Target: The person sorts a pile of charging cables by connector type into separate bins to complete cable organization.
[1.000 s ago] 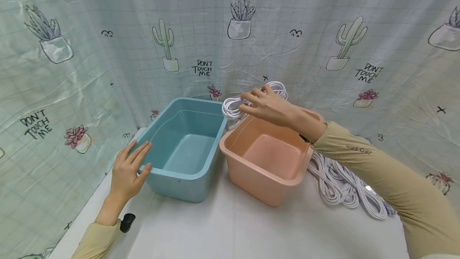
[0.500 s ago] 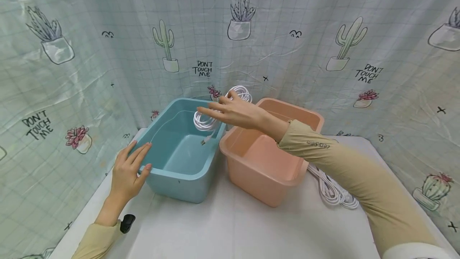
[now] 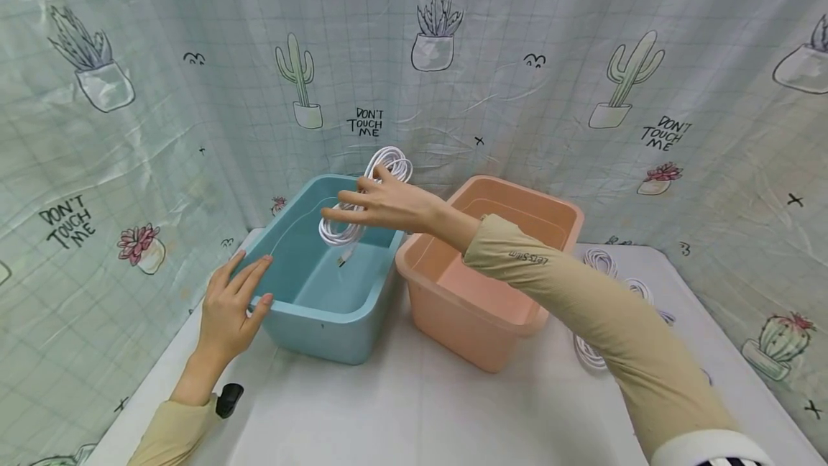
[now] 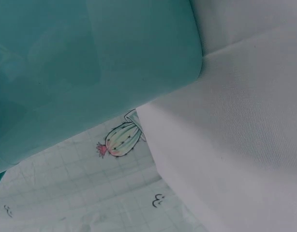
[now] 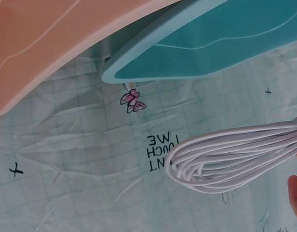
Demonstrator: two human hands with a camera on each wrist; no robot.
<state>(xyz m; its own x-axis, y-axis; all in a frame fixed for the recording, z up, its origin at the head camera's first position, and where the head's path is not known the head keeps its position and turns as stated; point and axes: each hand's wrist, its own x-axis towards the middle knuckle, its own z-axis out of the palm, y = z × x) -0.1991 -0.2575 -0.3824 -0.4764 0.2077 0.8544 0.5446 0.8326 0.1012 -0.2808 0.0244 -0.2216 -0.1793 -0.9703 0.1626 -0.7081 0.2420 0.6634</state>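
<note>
My right hand (image 3: 388,205) grips a bundled white cable (image 5: 240,159) by its middle, above the back right of the blue bin (image 3: 317,340). Loops of the bundle stick out on both sides of the fingers. A USB plug (image 3: 346,257) dangles below it, over the bin's inside. My left hand (image 3: 226,315) rests on the near left corner of the blue bin's rim, fingers extended. The left wrist view shows the bin's outer wall (image 4: 100,67) and not the hand. Little of the right hand appears in its own wrist view, just a fingertip (image 5: 296,195).
A peach bin (image 3: 453,329) stands right of the blue one, under my right forearm. More coiled white cables (image 3: 590,355) lie on the white table (image 3: 414,423) at the right, partly hidden by the sleeve. A cactus-print curtain (image 3: 517,106) hangs behind and at both sides.
My right hand has carried the white cable leftward from over the peach bin to over the blue bin. The USB plug has come into view. My left hand has stayed put.
</note>
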